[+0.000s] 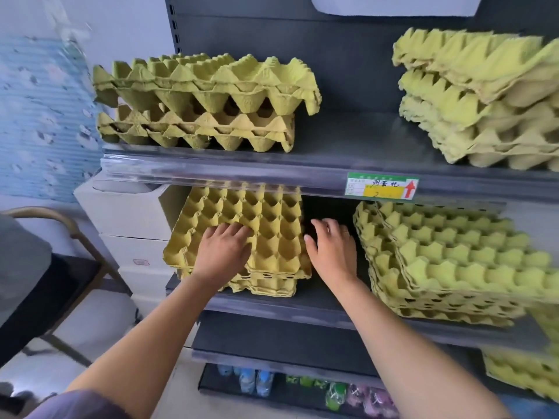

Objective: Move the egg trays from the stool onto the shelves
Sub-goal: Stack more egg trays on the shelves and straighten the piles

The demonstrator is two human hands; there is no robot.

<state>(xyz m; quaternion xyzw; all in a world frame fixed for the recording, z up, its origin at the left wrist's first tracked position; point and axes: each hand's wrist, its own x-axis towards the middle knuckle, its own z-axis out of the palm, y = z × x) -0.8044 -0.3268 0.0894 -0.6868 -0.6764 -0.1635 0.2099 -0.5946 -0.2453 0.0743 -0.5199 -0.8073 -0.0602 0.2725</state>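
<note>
Several trays [272, 219] lie stacked on the middle shelf [272, 309]. The left hand [223, 252] rests flat on top, fingers spread and gripping nothing. The right hand [331, 252] sits just beside their right edge, fingers loose and apart. Moulded pulp likely handles light, stiff and crushable, so opposite rims seem the safest hold.

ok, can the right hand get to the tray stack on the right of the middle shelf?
Probably yes. The right hand is open and empty, and only bare shelf lies between it and the right stack, which sits at the shelf's front edge.
</note>
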